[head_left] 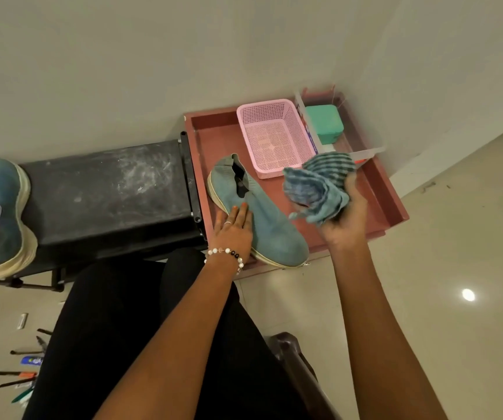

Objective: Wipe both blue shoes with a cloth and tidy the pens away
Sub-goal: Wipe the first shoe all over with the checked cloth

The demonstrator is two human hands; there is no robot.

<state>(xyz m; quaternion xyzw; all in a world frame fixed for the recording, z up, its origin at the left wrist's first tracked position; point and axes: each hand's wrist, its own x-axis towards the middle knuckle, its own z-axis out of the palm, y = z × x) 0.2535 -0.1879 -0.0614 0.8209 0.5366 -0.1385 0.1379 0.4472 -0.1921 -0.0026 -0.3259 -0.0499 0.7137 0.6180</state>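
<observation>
Left hand (235, 227) lies flat on the shoe (259, 213), right hand (345, 216) bunches the cloth (316, 189) at 3 o'clock; with no real grip there, I'd guess wiping could skid it.

Bare forearms; a bead bracelet (227, 255) of white, pink and dark beads, a thin ring (228, 222), and black trousers (129, 344).

A plain pale wall (153, 56) fills the upper half and meets a second wall (456, 56) in a corner at the right. Below lies a glossy beige tiled floor (441, 298), bearing the bright round reflection of a lamp (468, 294). A scuffed black bench (107, 189) stands against the wall, beside a reddish-brown tray (392, 207).
</observation>
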